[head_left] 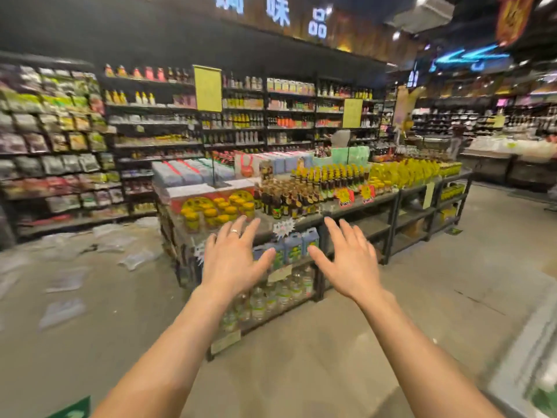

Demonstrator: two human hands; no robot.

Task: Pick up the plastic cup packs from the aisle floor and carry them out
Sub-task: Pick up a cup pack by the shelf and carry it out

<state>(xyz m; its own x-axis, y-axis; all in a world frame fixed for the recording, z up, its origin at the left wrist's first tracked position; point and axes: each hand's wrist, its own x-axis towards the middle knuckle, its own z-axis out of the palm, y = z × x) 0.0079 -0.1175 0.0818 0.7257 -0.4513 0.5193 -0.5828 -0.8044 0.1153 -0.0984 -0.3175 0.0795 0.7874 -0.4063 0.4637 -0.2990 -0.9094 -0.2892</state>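
two bare hands reach forward in a supermarket, both empty, fingers straight and fanned apart, palms facing down. the left hand [233, 260] wears a ring; the right hand [346, 262] is level with it, with a gap between them. both hang in front of a display stand [304, 221] loaded with bottles and jars, touching nothing. the plastic cup packs [67, 279] are not ahead of the fingers. they lie flat on the aisle floor [126, 300], well off to the left and lower down, scattered out from the foot of the wall shelves [60, 146]. they are clear wrapped bundles, blurred. one pack [138, 257] lies near the stand's left corner, and its long side seems to slant from lower left to upper right, though the blur makes this uncertain. others lie at the far left. the left hand is nearer to all of them; the right would have to cross the body. a turn left and a stoop look needed before any grasp. none is lifted yet.
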